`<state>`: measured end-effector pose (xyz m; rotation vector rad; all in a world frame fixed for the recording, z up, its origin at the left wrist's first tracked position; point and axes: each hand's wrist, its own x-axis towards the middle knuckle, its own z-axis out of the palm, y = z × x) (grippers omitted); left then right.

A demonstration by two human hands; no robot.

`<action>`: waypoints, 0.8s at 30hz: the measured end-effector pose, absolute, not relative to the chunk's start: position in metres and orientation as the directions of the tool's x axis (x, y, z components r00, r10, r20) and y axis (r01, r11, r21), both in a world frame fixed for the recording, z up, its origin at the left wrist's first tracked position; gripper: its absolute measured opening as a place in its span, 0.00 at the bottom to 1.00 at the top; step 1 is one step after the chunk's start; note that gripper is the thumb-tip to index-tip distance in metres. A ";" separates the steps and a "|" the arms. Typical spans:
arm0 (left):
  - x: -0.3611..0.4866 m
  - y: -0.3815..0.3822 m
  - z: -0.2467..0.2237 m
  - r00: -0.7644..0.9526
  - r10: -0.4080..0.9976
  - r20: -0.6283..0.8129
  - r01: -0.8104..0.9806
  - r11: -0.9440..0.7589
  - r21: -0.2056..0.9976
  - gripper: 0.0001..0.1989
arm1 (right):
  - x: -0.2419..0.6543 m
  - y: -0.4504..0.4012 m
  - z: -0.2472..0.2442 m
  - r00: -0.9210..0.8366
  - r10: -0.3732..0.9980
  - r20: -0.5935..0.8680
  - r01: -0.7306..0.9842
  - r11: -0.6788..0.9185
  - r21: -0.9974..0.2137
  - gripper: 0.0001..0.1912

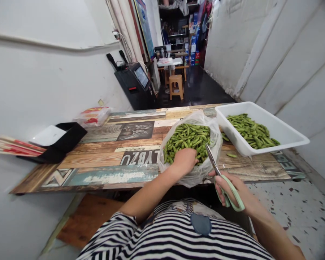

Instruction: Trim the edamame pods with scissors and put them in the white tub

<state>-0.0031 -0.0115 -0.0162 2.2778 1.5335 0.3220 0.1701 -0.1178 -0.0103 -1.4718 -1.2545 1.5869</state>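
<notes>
A clear plastic bag point(218, 135) stands with its mouth wide, filled with green edamame pods point(189, 135). My left hand point(185, 159) reaches into the near side of the bag, its fingers curled down against the pods. The fingertips are partly hidden, so any pod in them cannot be made out. My right hand point(233, 186) grips scissors point(234, 196) with pale green handles, just right of the bag. Their metal blades look closed and point up and left, near the bag's right rim. To the right, a white plastic tub point(284, 135) holds more edamame pods point(250, 131).
Loose pods, including one pod point(232, 155), lie on the wood-patterned table point(97, 159) between bag and tub. A black holder point(67, 141) with chopsticks point(18, 144) and a plastic packet point(93, 116) are at the left. Beyond the table stand a touchscreen device point(141, 76) and a stool point(176, 86).
</notes>
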 end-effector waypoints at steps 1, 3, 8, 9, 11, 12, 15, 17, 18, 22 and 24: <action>-0.003 -0.010 -0.015 0.393 0.919 -0.019 0.829 -0.346 0.438 0.06 | 0.170 -0.118 -0.011 -0.200 0.904 -0.379 0.179 -0.346 -0.921 0.31; -0.009 -0.007 -0.011 0.420 0.907 -0.006 0.749 -0.344 0.566 0.08 | 0.173 -0.120 -0.012 -0.233 0.898 -0.374 0.239 -0.320 -0.917 0.30; -0.026 -0.006 0.001 0.396 0.918 0.032 0.586 -0.279 0.761 0.11 | 0.178 -0.121 -0.018 -0.277 0.894 -0.351 0.355 -0.244 -0.902 0.26; -0.027 -0.007 0.002 0.410 0.912 0.031 0.579 -0.286 0.764 0.11 | 0.178 -0.120 -0.019 -0.284 0.893 -0.349 0.378 -0.229 -0.897 0.24; -0.027 -0.011 0.005 0.445 0.895 0.026 0.560 -0.300 0.772 0.11 | 0.176 -0.117 -0.020 -0.294 0.896 -0.333 0.412 -0.195 -0.890 0.23; -0.027 -0.013 0.007 0.455 0.890 0.022 0.549 -0.300 0.780 0.10 | 0.175 -0.115 -0.020 -0.296 0.900 -0.320 0.421 -0.178 -0.889 0.22; -0.026 -0.016 0.010 0.446 0.895 -0.022 0.498 -0.227 0.837 0.09 | 0.173 -0.110 -0.020 -0.288 0.907 -0.308 0.434 -0.163 -0.886 0.21; -0.027 -0.016 0.011 0.425 0.899 -0.105 0.441 -0.104 0.891 0.10 | 0.172 -0.108 -0.020 -0.262 0.910 -0.322 0.434 -0.187 -0.881 0.21; -0.028 -0.016 0.012 0.413 0.898 -0.151 0.397 -0.028 0.917 0.10 | 0.172 -0.107 -0.020 -0.248 0.912 -0.327 0.430 -0.199 -0.881 0.21; -0.030 -0.013 0.010 0.421 0.871 -0.254 0.127 0.221 0.967 0.14 | 0.170 -0.108 -0.020 -0.248 0.916 -0.315 0.320 -0.229 -0.919 0.22; -0.028 -0.013 0.007 0.441 0.861 -0.254 0.006 0.280 0.960 0.17 | 0.168 -0.110 -0.017 -0.287 0.906 -0.310 0.250 -0.241 -0.938 0.24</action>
